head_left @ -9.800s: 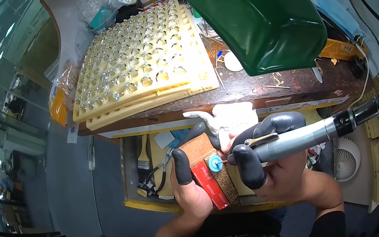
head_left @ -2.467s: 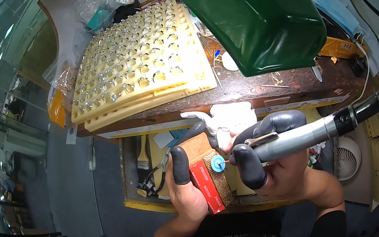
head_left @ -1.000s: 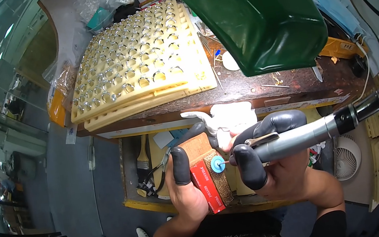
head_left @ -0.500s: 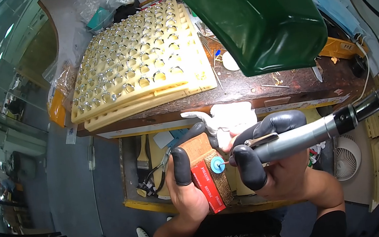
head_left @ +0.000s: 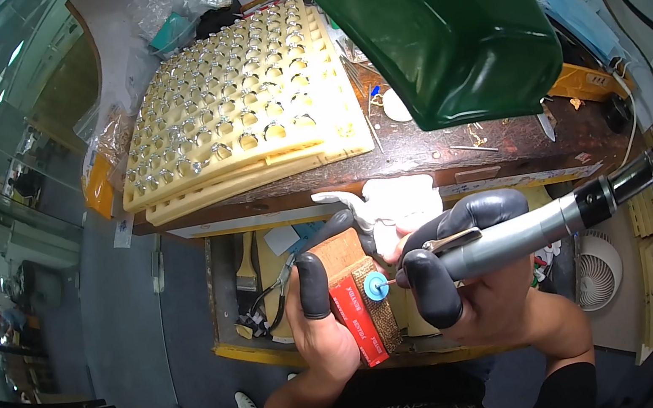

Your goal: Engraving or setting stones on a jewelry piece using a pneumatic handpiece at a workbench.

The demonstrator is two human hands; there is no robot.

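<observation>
My left hand [head_left: 323, 330], with black finger covers on its thumb and a finger, is closed round a small brown block [head_left: 339, 251]. The block carries a red label and a rough, speckled brown strip along its right side. My right hand [head_left: 476, 283], also in black finger covers, grips a silver rotary handpiece [head_left: 520, 241] like a pen. From the tip of the handpiece a thin shank carries a small light-blue disc [head_left: 375, 286], which lies against the rough strip. Behind my hands, a white support [head_left: 403, 200] juts from the bench edge.
Trays of rings [head_left: 216, 102] stand at the bench's left. A green lamp shade [head_left: 444, 31] overhangs the bench on the right. Below the bench, an open drawer [head_left: 239, 354] holds pliers [head_left: 276, 289] and a brush [head_left: 246, 268]. A white fan [head_left: 599, 272] sits at right.
The disc has shifted very slightly down along the rough strip. Another person's hand at the lower left has gone out of view.
</observation>
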